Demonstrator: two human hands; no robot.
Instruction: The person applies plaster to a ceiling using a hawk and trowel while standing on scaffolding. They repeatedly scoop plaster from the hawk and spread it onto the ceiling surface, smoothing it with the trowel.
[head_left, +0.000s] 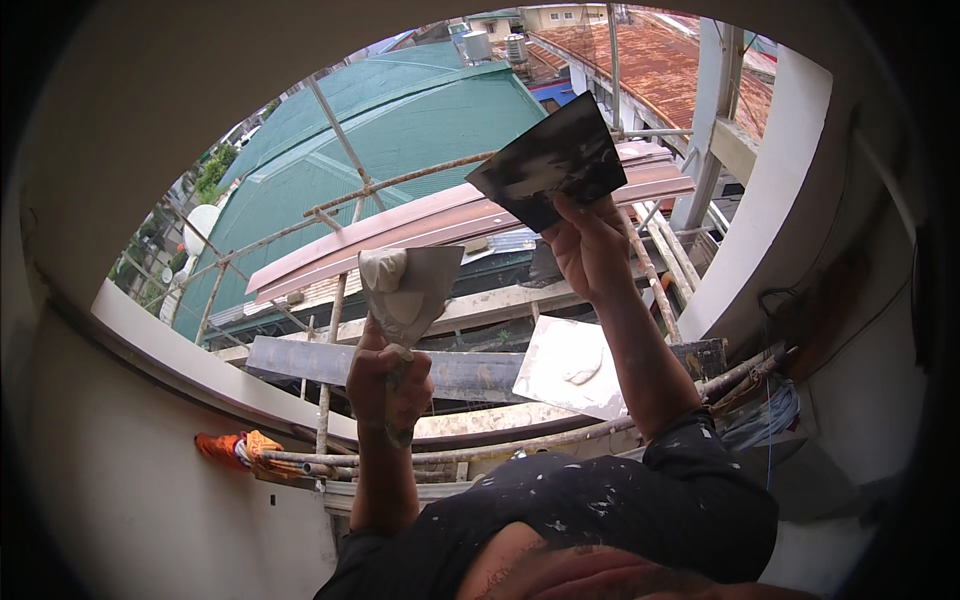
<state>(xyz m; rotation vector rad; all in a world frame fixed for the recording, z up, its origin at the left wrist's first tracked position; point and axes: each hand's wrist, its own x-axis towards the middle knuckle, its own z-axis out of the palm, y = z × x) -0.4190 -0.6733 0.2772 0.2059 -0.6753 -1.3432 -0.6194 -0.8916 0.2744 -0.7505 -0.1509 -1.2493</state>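
Trowel handle [392, 400] hidden in left hand [388, 385] — torso cut off.

One view only, riding on my head, fisheye bending every edge, and I'm looking out and down through the curved wall opening [150, 330] at the scaffold poles [400, 455] just beyond it. It sits close: my forearms rise from the lower edge, with green roof [400, 130] well beyond the scaffold.

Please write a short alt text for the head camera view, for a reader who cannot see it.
A person's left hand grips a putty knife loaded with white filler, while the right hand holds up a dark, smeared flat blade. Behind them are scaffold poles, wooden planks and a green roof.
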